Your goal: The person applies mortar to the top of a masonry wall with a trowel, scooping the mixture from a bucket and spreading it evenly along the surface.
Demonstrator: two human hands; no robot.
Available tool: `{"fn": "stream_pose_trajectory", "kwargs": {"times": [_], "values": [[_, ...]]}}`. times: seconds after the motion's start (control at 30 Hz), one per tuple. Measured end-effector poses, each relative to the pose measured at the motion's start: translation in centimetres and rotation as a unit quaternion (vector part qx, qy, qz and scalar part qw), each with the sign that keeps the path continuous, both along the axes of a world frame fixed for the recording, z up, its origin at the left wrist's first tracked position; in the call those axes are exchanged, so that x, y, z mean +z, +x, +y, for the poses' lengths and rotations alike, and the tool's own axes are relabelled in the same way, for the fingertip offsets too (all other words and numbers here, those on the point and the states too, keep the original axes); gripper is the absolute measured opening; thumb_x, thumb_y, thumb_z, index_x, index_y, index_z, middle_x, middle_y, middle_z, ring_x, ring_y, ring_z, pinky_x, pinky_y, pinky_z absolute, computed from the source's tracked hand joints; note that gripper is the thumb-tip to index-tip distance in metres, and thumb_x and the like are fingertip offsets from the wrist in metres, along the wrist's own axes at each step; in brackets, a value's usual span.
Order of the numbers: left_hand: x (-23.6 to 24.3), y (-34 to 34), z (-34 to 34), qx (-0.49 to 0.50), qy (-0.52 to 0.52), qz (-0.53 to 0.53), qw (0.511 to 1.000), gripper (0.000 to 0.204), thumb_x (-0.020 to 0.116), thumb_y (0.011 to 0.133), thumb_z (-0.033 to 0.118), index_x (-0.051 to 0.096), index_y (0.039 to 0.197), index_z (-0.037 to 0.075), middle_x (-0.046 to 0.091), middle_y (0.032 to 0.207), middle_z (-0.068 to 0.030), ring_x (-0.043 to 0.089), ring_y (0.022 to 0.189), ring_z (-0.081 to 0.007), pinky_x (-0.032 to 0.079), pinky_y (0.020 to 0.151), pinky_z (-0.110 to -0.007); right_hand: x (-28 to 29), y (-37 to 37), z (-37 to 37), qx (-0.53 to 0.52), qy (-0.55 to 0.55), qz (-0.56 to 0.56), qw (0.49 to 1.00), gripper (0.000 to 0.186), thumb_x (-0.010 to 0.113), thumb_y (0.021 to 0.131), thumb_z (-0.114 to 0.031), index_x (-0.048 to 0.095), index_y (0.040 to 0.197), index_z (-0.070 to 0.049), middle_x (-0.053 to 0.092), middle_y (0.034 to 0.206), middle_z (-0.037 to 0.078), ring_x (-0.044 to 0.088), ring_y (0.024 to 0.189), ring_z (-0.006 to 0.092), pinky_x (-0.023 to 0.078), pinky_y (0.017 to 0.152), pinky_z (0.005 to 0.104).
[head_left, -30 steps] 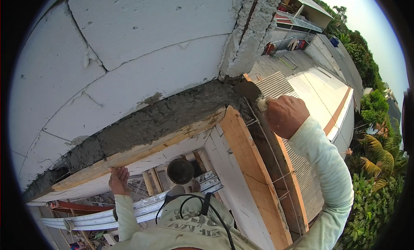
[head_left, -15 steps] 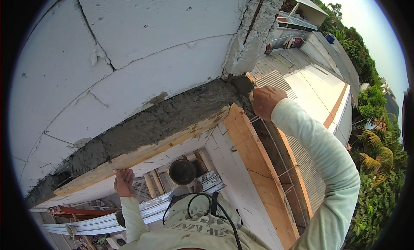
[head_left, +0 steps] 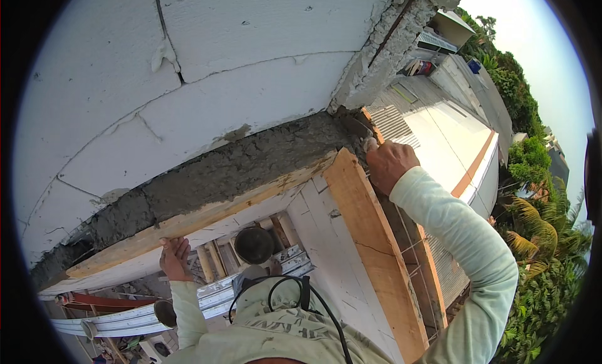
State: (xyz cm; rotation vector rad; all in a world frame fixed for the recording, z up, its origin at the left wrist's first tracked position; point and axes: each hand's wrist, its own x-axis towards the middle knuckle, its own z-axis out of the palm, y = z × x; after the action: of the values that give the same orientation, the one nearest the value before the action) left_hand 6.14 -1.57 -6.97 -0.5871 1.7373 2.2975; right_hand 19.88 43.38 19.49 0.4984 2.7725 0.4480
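Trowel [head_left: 369, 142] grasped in right hand [head_left: 393, 165], closer to end of right plank [head_left: 370, 232]; left hand [head_left: 176, 260], unclenched, still at left board [head_left: 213, 215]

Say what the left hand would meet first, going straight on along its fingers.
The long, pale wooden board, which the left hand seems to be touching. Rough, grey, wet-looking mortar looks next beyond it, though depth is unclear.

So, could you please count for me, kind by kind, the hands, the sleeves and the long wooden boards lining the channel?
Hands: 2 (left hand, right hand)
Pale green sleeves: 2 (left sleeve, right sleeve)
Long wooden boards: 3 (left board, inner right board, outer right board)
Total: 7
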Motion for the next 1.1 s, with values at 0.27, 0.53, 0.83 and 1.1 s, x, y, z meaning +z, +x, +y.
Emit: {"fn": "stream_pose_trajectory", "kwargs": {"times": [0.27, 0.53, 0.83, 1.1], "values": [[-0.4, -0.2, 0.4, -0.014, 0.004, 0.012, 1.0, 0.067, 0.068, 0.083, 0.06, 0.058, 0.105, -0.003, 0.067, 0.099, -0.0151, 0.067, 0.093, -0.0253, 0.054, 0.084, -0.036, 1.1, -1.5, 2.7, -0.097, -0.052, 0.014, 0.994, 0.018, 0.054, 0.078, -0.011, 0.068, 0.084, 0.0, 0.069, 0.079, 0.019, 0.069, 0.078, 0.0367, 0.055, 0.065, 0.045], [0.0, 0.1, -0.1, 0.012, 0.004, 0.01, 1.0, 0.061, 0.067, 0.087, 0.056, 0.06, 0.102, -0.003, 0.067, 0.099, -0.0152, 0.068, 0.093, -0.0271, 0.053, 0.085, -0.037, 3.6, -1.3, 1.6, -0.025, -0.022, 0.009, 0.999, 0.017, 0.055, 0.078, -0.012, 0.068, 0.085, -0.003, 0.07, 0.083, 0.016, 0.069, 0.082, 0.0342, 0.055, 0.067, 0.0448], [-0.1, -0.1, -0.2, 0.008, -0.003, 0.01, 1.0, 0.059, 0.067, 0.087, 0.056, 0.06, 0.101, -0.001, 0.068, 0.099, -0.0149, 0.068, 0.092, -0.0272, 0.054, 0.083, -0.038, 4.8, -1.0, 2.0, -0.035, -0.028, 0.034, 0.998, 0.018, 0.056, 0.078, -0.011, 0.07, 0.085, -0.004, 0.071, 0.083, 0.016, 0.071, 0.082, 0.0342, 0.055, 0.07, 0.0454], [0.2, -0.2, -0.1, 0.013, -0.013, 0.017, 1.0, 0.059, 0.067, 0.087, 0.056, 0.06, 0.1, -0.002, 0.067, 0.098, -0.0153, 0.068, 0.093, -0.0273, 0.055, 0.084, -0.039, 4.8, -1.3, 2.4, -0.042, -0.034, 0.042, 0.998, 0.018, 0.059, 0.078, -0.017, 0.069, 0.083, -0.004, 0.07, 0.081, 0.017, 0.069, 0.079, 0.0347, 0.054, 0.067, 0.0452]]}}
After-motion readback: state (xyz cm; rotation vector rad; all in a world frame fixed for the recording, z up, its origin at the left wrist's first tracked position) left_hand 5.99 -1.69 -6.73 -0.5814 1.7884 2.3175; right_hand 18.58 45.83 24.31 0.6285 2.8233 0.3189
